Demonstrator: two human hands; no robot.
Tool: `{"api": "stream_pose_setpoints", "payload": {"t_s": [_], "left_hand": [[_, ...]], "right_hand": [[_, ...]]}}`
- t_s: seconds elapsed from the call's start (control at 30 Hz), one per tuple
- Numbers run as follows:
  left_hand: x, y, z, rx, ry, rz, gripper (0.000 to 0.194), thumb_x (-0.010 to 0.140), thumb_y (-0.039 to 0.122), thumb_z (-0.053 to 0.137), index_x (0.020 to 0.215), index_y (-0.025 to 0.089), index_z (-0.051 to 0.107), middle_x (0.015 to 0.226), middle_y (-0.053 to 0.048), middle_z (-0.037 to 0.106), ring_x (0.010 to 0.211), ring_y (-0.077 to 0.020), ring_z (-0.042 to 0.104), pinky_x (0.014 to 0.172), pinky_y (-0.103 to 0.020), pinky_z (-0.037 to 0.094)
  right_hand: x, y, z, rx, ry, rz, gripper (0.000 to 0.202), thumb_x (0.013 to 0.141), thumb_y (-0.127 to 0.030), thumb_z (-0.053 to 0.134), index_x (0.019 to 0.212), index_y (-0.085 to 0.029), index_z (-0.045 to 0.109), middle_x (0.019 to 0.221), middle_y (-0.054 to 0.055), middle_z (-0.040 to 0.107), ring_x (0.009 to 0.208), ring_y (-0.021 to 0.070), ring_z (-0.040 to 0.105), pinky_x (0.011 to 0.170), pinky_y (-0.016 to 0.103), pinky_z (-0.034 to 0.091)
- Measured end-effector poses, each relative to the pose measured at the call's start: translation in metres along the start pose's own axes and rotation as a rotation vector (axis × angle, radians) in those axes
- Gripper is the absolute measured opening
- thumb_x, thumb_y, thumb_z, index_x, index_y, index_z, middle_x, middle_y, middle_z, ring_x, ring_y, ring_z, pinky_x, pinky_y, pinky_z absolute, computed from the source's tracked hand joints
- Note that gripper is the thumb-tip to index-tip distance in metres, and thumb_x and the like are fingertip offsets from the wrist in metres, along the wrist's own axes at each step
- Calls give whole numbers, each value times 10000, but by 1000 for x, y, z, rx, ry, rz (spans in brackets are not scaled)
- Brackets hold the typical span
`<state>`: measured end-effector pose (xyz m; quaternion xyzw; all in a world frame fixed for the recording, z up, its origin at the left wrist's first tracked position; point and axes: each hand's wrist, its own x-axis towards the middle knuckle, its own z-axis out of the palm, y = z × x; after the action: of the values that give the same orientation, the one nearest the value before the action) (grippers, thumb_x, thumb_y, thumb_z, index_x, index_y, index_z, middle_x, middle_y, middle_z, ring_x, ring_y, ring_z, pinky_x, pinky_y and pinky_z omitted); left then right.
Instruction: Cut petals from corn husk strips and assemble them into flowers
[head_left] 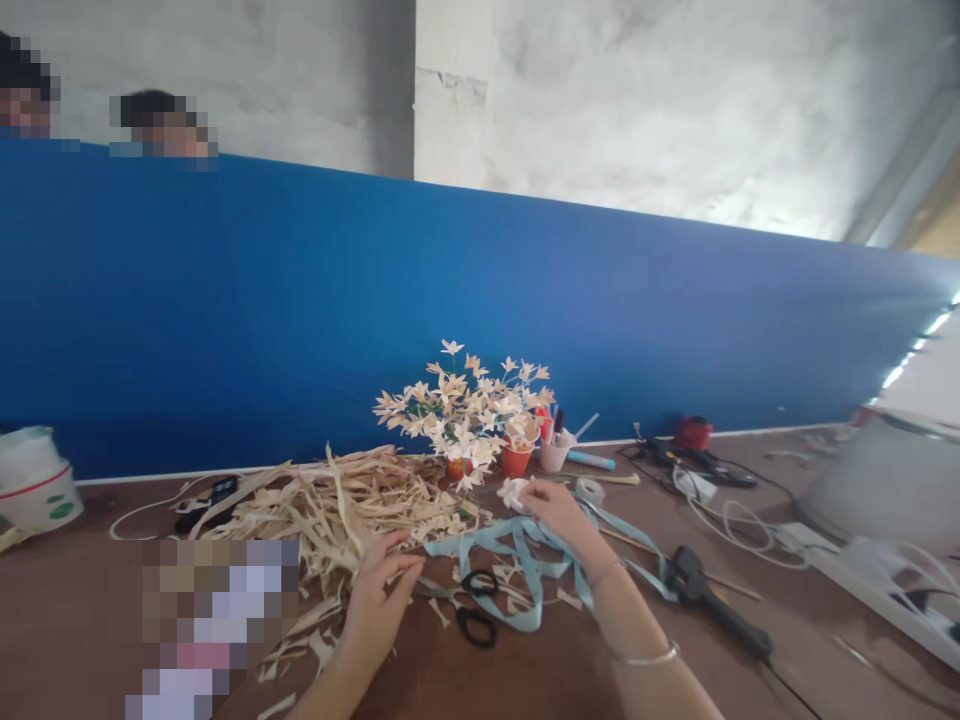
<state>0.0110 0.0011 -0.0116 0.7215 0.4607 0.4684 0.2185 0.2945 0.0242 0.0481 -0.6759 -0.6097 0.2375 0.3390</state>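
My left hand [379, 590] is above the table, its thumb and fingers apart and nothing visible between them. Just right of it lie black-handled scissors [477, 608]. My right hand [556, 512] reaches farther forward, its curled fingers on a white crumpled piece [513, 494]. Below and around that hand a light blue ribbon [529, 590] lies in loose loops. A heap of dry, pale husk strips [330, 510] spreads beyond my left hand. Behind both hands stands a bunch of cream husk-like flowers [465, 410] on stems, with a red pot [459, 467] at its base.
A red cup [516, 459] and a white cup with pens [553, 456] stand by the flowers. A roll of tape [589, 490], a black glue gun [712, 600], cables and a power strip [877, 590] lie right. A blue partition [480, 290] closes the back; two people are behind it.
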Motion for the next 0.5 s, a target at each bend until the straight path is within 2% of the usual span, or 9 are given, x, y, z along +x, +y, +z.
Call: {"api": "stream_pose_setpoints", "payload": {"t_s": [0.1,0.23,0.5], "left_hand": [[0,-2,0,-9,-6,6,244,797,349,508,779,229,720,1102,-111,615,1046,-261,562,910,-443,435],[-1,-3,1,4,-8,21,236,787,355,524,755,231,723,1098,-109,620,1048,-264,562,908,-435,438],[-2,-4,3,20,-7,11,170,735,298,575,640,208,684,1083,-119,613,1025,-276,571,895,-461,436]], "right_hand": [[18,14,-13,-118,79,18,144,748,-227,472,712,-152,590,635,16,599,597,129,521,538,211,351],[33,21,-12,-283,71,14,139,753,-189,478,727,-170,614,658,18,611,637,142,543,575,221,340],[36,26,-6,-512,37,18,130,756,-165,498,733,-162,626,792,69,651,756,172,575,630,233,331]]}}
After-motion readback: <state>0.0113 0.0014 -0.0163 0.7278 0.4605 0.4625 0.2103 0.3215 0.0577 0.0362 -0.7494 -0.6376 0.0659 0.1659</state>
